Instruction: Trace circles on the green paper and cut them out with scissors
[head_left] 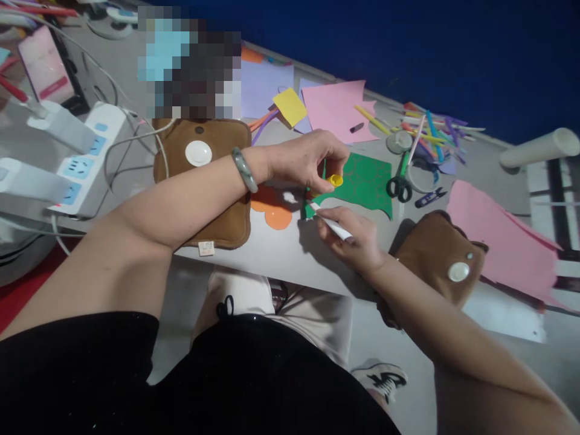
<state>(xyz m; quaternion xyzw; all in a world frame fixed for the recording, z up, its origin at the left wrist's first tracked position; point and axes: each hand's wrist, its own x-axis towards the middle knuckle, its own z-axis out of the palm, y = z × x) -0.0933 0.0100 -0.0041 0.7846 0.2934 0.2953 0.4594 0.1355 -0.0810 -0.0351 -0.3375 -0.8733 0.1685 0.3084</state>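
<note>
My left hand [317, 160], with a jade-like bangle on its wrist, pinches a small yellow rolled piece [335, 180] over the table. Closed round a white pen-shaped tool [338, 229] is my right hand [357, 238]; the tool's tip points up and left, close beneath the left fingers. Under and beside both hands lies a green sheet [369, 184] with rounded outlines on it. An orange scalloped cutout [278, 217] rests to the left of the tool tip. My left fingers hide part of the yellow piece and of the green sheet.
Brown pouches lie left [222, 211] and right [439, 254]. Black-handled scissors [399, 188], a tape roll [423, 175] and snips [430, 197] sit right of the green sheet. Pink paper [335, 109] lies behind. A power strip [86, 163] with cables and a phone [45, 63] are left.
</note>
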